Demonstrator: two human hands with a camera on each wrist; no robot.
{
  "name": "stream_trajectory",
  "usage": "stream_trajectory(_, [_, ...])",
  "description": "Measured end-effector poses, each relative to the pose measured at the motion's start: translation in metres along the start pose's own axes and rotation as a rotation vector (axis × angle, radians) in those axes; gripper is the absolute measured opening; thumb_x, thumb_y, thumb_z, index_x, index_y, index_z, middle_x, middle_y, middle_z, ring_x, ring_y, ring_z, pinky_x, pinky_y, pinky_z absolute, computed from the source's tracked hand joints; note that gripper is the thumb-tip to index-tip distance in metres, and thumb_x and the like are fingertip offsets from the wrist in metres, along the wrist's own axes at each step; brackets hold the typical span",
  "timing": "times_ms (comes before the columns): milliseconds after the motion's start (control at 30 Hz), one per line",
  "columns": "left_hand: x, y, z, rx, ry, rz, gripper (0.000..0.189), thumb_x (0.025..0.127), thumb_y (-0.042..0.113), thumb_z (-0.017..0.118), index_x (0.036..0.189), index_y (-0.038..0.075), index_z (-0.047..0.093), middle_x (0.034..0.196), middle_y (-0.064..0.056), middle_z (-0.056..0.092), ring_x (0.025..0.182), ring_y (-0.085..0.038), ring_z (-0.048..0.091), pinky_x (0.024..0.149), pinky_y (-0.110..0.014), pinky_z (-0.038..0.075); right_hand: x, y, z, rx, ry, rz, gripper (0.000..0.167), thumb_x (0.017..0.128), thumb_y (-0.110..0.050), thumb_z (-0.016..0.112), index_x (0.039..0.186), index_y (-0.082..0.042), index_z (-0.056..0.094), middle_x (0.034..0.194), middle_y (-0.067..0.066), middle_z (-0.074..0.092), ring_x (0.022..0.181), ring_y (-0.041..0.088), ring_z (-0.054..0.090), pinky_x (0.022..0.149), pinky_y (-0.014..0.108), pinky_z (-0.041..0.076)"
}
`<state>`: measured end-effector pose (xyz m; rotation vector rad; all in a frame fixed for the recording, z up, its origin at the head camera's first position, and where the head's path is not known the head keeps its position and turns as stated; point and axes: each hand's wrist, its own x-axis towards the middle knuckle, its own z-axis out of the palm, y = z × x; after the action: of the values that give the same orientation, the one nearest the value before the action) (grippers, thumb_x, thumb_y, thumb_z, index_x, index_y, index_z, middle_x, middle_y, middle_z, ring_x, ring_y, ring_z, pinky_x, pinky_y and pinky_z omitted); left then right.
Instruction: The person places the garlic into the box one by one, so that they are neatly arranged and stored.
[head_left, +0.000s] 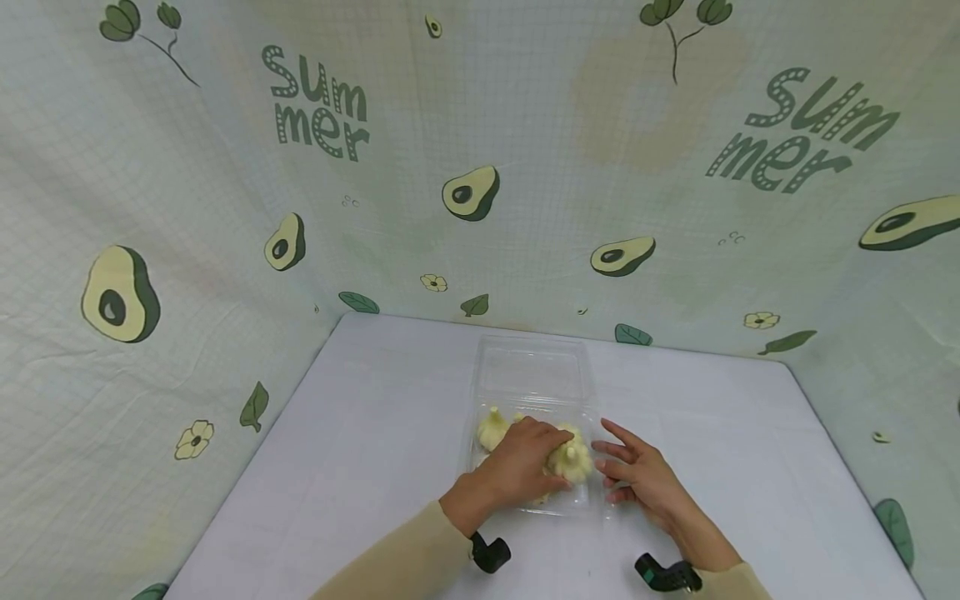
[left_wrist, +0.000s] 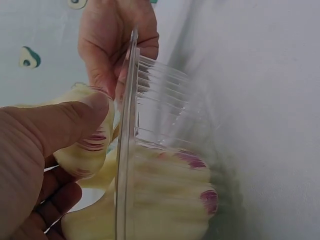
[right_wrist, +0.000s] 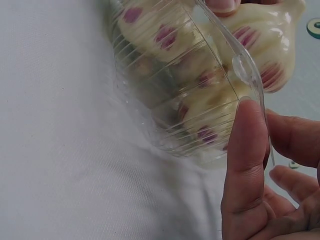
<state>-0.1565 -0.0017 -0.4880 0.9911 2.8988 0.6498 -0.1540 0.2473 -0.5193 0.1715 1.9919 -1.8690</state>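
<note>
My left hand (head_left: 517,462) grips a pale garlic bulb (head_left: 572,462) over a clear plastic clamshell box (head_left: 558,510). In the left wrist view the thumb presses against this bulb (left_wrist: 82,145), which has purple streaks. It stands above the box's rim. More garlic sits inside; another bulb (head_left: 492,429) shows at the back left, and several are partly hidden under my left hand. At the box's right side is my right hand (head_left: 645,479). In the right wrist view its digits lie on both sides of the box's rim (right_wrist: 260,92), pinching it.
The box's open lid (head_left: 532,371) lies back, away from me. A white cloth (head_left: 397,400) covers the table. Behind and beside it hangs a fabric backdrop (head_left: 540,125) printed with avocados and lettering. Black camera mounts (head_left: 491,554) sit on both wrists.
</note>
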Motion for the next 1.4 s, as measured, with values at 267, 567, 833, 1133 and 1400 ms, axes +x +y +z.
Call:
stream_trajectory(267, [0.001, 0.003, 0.0, 0.067, 0.006, 0.028, 0.062, 0.088, 0.047, 0.085, 0.14, 0.02, 0.066, 0.132, 0.01, 0.072, 0.119, -0.012, 0.061, 0.109, -0.03, 0.048, 0.0, 0.0, 0.0, -0.005, -0.006, -0.003, 0.082, 0.1, -0.004, 0.07, 0.168, -0.016, 0.026, 0.157, 0.027, 0.048, 0.077, 0.011, 0.063, 0.06, 0.029, 0.062])
stream_trajectory(567, [0.002, 0.01, -0.005, -0.041, 0.063, 0.09, 0.064, 0.087, 0.04, 0.088, 0.142, 0.018, 0.065, 0.135, 0.009, 0.071, 0.118, -0.011, 0.063, 0.104, -0.023, 0.05, -0.001, 0.0, -0.002, -0.007, -0.005, -0.011, 0.08, 0.102, -0.008, 0.069, 0.169, -0.016, 0.026, 0.152, 0.019, 0.057, 0.074, 0.01, 0.062, 0.059, 0.028, 0.061])
stream_trajectory(833, [0.006, 0.006, 0.002, 0.063, -0.021, 0.077, 0.059, 0.086, 0.045, 0.087, 0.139, 0.027, 0.068, 0.131, 0.018, 0.071, 0.112, -0.009, 0.065, 0.099, -0.033, 0.051, 0.0, 0.001, 0.001, -0.02, 0.012, -0.005, 0.081, 0.098, -0.003, 0.067, 0.168, -0.016, 0.028, 0.156, 0.027, 0.049, 0.078, 0.012, 0.064, 0.059, 0.029, 0.062])
stream_trajectory(1133, [0.004, 0.005, 0.004, 0.157, -0.043, 0.064, 0.062, 0.084, 0.052, 0.087, 0.138, 0.029, 0.068, 0.136, 0.013, 0.07, 0.117, -0.011, 0.065, 0.104, -0.04, 0.05, -0.002, 0.0, 0.001, -0.017, 0.009, -0.004, 0.082, 0.099, -0.004, 0.069, 0.168, -0.016, 0.027, 0.158, 0.029, 0.046, 0.075, 0.009, 0.063, 0.059, 0.028, 0.061])
stream_trajectory(1400, [0.005, 0.003, 0.007, 0.19, -0.064, 0.054, 0.06, 0.081, 0.053, 0.089, 0.134, 0.032, 0.07, 0.132, 0.016, 0.071, 0.12, -0.01, 0.063, 0.107, -0.042, 0.048, -0.002, 0.0, 0.001, -0.014, -0.01, -0.013, 0.079, 0.103, -0.006, 0.067, 0.169, -0.015, 0.024, 0.16, 0.03, 0.044, 0.076, 0.008, 0.062, 0.06, 0.027, 0.061])
